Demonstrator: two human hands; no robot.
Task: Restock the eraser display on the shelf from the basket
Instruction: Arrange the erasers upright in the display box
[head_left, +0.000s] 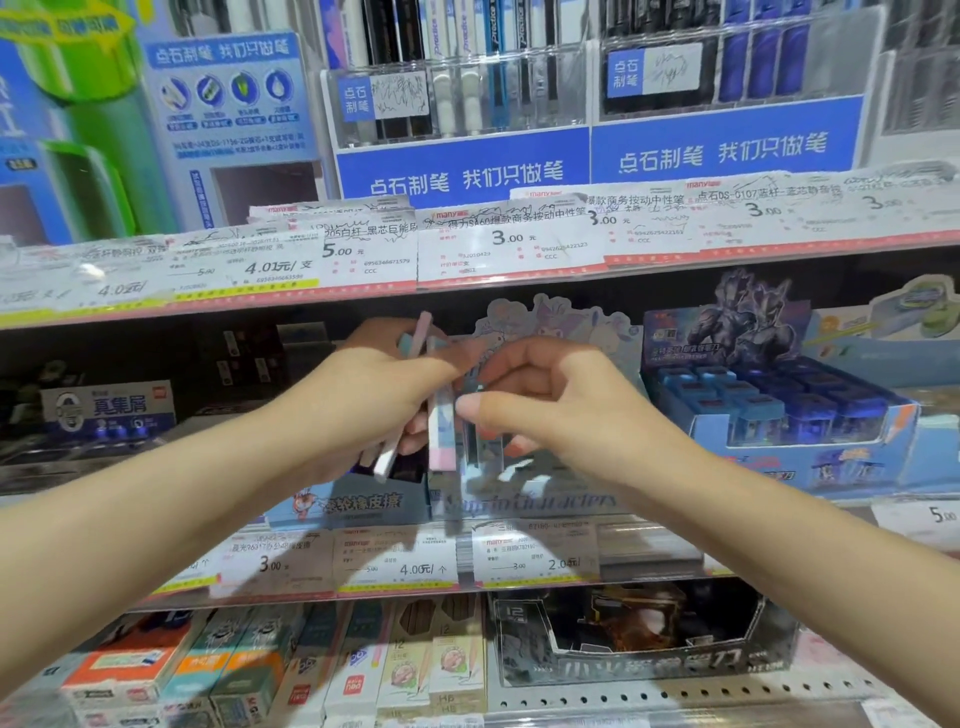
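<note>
Middle shelf, centre: your left hand (374, 395) grips a fanned bunch of slim pastel erasers (415, 415), pink, blue and white, fingers curled round them. Your right hand (550, 400) pinches one eraser (470, 415) between thumb and forefinger, upright, just beside the bunch and touching it. Both hover directly above the eraser display box (519, 499), printed with pale cartoon characters. To the right: a blue box of sharpeners (779, 410). Price tags (395, 564) line the shelf edge below.
</note>
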